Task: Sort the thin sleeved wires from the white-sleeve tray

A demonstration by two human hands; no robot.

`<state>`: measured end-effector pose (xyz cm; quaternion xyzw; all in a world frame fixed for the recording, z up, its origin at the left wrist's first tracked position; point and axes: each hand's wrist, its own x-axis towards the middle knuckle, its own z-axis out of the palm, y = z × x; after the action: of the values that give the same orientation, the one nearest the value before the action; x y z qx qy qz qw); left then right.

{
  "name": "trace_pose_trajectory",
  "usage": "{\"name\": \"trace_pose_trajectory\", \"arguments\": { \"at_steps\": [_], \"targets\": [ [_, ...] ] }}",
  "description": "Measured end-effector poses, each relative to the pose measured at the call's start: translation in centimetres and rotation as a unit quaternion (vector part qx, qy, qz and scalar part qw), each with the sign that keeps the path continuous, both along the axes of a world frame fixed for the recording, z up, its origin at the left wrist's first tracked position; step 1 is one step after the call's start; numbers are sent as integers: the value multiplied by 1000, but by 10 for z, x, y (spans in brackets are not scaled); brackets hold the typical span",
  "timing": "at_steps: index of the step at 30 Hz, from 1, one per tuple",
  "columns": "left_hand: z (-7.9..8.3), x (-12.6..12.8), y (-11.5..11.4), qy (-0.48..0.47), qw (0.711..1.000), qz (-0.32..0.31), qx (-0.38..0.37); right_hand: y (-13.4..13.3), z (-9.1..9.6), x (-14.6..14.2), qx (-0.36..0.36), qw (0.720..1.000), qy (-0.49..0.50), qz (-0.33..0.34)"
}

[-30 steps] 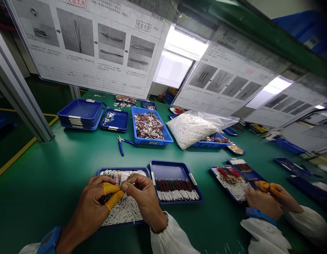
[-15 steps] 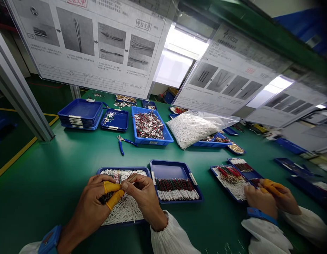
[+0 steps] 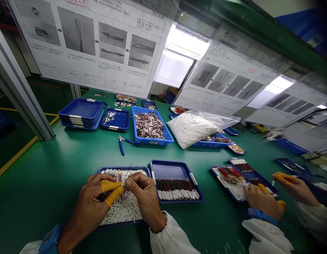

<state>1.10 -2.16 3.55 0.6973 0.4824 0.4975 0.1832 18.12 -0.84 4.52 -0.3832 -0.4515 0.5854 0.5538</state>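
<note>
While we hold both hands together above the near-left tray (image 3: 121, 168), the thin wires (image 3: 129, 172) stand between them. They rise from the fingertips and point away from us, so their long axis runs almost straight toward the far side of the table (image 3: 60, 169). Our right hand (image 3: 143, 195) is pinched on their lower ends, so it is the hand that has them. Our left hand (image 3: 93, 203) touches it from the left side, with thumb and forefinger in yellow finger cots (image 3: 112, 190) pressed together and the palm closed around a dark bundle of wires (image 3: 102, 197). Under the hands, this tray is filled with white sleeves (image 3: 126, 211). Just beside it on the right, a second tray (image 3: 168, 171) has a neat row of red and green wires (image 3: 176, 185) in its near half, and its far half is bare. Farther away, a blue bin (image 3: 153, 143) contains loose red and white wires (image 3: 149, 125), and a plastic bag (image 3: 195, 128) contains white tubes. At the right edge, a co-worker's hands (image 3: 261, 203) are over another tray (image 3: 215, 171).
</note>
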Motion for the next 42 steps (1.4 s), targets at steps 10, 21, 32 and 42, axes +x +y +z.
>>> {"name": "trace_pose_trajectory", "arguments": {
  "at_steps": [10, 21, 32, 42],
  "targets": [
    [4, 1, 0, 86, 994, 26, 57, -2, -2, -4, 22, 1000, 0, -21],
    [1, -5, -1, 97, 986, -7, 134, -2, -5, -3, 4, 1000, 25, -18],
    [4, -8, -1, 115, 986, 0, 121, -10, 5, -18, 128, 984, -60, -108],
    [-31, -12, 7, 201, 973, 97, 55, -9, 34, 95, 50, 961, -244, -123]
  ]
}}
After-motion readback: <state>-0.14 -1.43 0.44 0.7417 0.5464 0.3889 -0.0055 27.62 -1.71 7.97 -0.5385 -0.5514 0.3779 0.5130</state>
